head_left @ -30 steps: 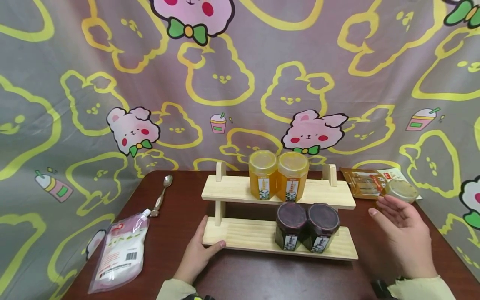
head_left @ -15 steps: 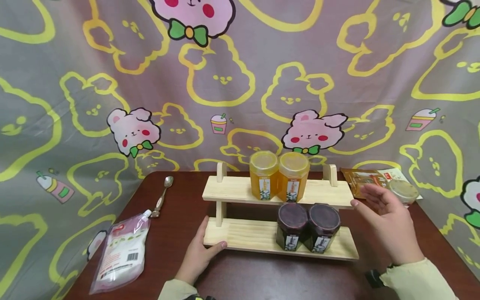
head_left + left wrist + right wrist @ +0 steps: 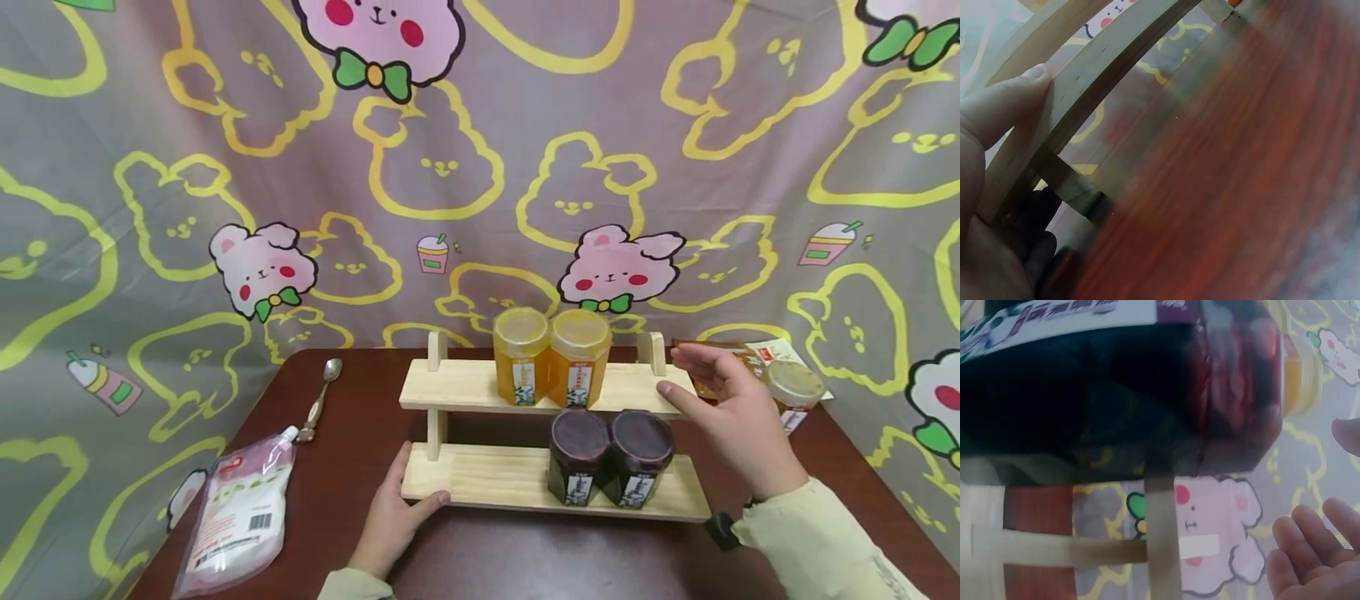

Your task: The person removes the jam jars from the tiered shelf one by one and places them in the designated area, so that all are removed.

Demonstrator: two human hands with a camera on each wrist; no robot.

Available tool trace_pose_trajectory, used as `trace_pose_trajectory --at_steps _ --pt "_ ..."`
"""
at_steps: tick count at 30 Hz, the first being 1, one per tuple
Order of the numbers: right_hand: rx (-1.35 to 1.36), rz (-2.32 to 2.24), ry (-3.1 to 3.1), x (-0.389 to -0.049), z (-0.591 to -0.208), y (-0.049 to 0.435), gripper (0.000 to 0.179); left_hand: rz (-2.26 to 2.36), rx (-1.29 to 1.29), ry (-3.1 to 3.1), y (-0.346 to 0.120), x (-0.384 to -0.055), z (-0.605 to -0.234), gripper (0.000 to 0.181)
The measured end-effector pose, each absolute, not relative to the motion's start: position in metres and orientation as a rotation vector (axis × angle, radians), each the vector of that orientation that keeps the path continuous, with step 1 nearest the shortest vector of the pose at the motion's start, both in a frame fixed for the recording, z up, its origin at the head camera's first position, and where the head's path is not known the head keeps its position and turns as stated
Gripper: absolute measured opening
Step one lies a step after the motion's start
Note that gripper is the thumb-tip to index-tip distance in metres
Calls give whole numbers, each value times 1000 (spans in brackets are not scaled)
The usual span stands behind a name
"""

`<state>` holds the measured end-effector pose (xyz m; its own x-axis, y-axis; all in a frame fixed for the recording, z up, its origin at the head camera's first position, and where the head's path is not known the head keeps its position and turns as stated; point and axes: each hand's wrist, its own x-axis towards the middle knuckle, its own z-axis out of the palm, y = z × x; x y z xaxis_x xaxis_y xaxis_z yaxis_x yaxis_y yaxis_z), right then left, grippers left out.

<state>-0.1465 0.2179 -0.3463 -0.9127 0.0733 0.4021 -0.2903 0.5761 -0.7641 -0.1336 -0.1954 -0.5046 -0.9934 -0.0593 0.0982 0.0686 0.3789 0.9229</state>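
Observation:
A two-tier wooden rack stands on the table. My left hand grips the left end of its lower board, thumb at the front edge; the left wrist view shows the thumb against the wood and fingers below. Two amber jars sit side by side on the upper board. Two dark purple jars stand on the lower board, right of the middle. My right hand is beside the upper board's right end, fingers apart and holding nothing. In the right wrist view, a dark jar fills the upper left.
Behind my right hand, another clear-lidded jar stands in front of a brown packet. On the left lie a white-and-pink spout pouch and a metal spoon. A patterned curtain encloses the table.
My right hand has moved left, from beside the jar at the right to the upper board's right end. The left hand keeps its grip on the rack. The head view has shifted slightly.

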Motion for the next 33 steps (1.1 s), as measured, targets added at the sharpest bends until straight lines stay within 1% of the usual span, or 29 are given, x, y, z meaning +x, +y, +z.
trace_pose_trajectory --at_steps 12,17,22,27,29,33 --pt "271 1346 -2481 -152 -324 195 61 -1685 7 -2514 -196 -133 -504 109" --pt "275 1450 -2532 -157 -316 184 71 -1634 1 -2528 -196 -132 -504 108" --pt "270 1636 -2568 -166 -311 171 85 -1618 4 -2537 -198 -132 -504 108" --pt "322 1560 -2657 -175 -309 160 96 -1637 -1 -2526 -198 -132 -504 107" --pt "362 1500 -2677 -178 -309 156 98 -1635 -6 -2527 -198 -132 -504 107" --pt "422 1509 -2674 -185 -309 150 93 -1622 -9 -2536 -198 -131 -503 107"
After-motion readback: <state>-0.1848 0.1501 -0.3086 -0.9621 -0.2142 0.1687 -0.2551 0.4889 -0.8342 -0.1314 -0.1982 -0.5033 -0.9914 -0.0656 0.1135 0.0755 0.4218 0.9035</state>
